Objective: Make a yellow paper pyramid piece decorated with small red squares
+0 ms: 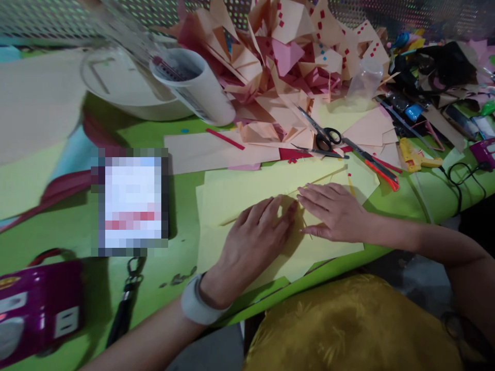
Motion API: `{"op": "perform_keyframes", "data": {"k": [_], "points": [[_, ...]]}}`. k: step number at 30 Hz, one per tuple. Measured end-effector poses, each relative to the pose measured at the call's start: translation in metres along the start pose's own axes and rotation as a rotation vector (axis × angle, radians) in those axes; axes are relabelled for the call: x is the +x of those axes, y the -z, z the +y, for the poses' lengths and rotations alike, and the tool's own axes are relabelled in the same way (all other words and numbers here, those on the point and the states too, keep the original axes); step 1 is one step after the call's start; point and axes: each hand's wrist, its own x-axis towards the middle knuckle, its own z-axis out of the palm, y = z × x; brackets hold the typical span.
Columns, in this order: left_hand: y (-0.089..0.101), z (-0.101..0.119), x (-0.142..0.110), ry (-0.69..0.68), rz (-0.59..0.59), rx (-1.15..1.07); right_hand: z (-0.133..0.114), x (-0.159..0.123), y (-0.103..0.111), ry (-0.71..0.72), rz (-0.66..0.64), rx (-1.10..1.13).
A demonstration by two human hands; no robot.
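Pale yellow paper (pixel 240 188) lies in layered sheets on the green table, with a folded piece on top under my hands. My left hand (pixel 261 229), with a pale band on the wrist, presses down on the folded piece with its fingers slightly bent. Just right of it, my right hand (pixel 334 211) rests flat on the same paper, fingers stretched forward and thumb apart. The fingertips of both hands almost meet along a crease. Part of the fold is hidden beneath them.
Beyond the paper lie black-handled scissors (pixel 327 135) and an orange cutter knife (pixel 381 170). A yellow glue gun (pixel 415 154) is to the right. At left are a pixelated phone-like object (pixel 133 201), a purple box (pixel 42 309) and a tilted white cup (pixel 197 87). Folded peach paper (pixel 247 62) heaps behind.
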Motion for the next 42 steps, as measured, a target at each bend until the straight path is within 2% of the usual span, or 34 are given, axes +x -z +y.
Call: {"op": "perform_keyframes", "data": {"k": [3, 7, 12, 19, 28, 32, 35, 38, 40, 42], "points": [[0.001, 0.000, 0.000, -0.015, -0.008, -0.018, 0.002, -0.009, -0.008, 0.035, -0.031, -0.008], [0.005, -0.001, 0.001, -0.074, -0.018, 0.065, 0.007, -0.014, -0.017, 0.066, -0.029, -0.015], [0.010, -0.002, 0.003, -0.097, -0.024, 0.080, 0.008, -0.015, -0.019, 0.049, -0.055, 0.017], [0.004, -0.002, -0.001, -0.177, 0.007, -0.068, 0.007, -0.014, -0.018, 0.035, -0.074, 0.027], [-0.002, 0.002, -0.007, -0.193, -0.037, -0.031, 0.013, -0.018, -0.013, 0.034, -0.135, 0.009], [-0.004, 0.003, -0.008, -0.210, -0.034, -0.023, 0.023, -0.026, -0.001, -0.003, -0.140, 0.013], [-0.005, 0.003, -0.007, -0.206, -0.033, -0.034, 0.025, -0.024, 0.018, -0.099, -0.119, 0.044], [-0.006, 0.003, -0.006, -0.195, -0.011, -0.042, 0.023, -0.006, 0.035, -0.363, -0.148, 0.158], [-0.007, 0.003, -0.006, -0.202, 0.005, -0.018, 0.023, 0.013, 0.039, -0.552, -0.286, 0.379], [-0.007, 0.003, -0.005, -0.214, 0.009, 0.011, 0.024, 0.032, 0.036, -0.663, -0.474, 0.672]]}}
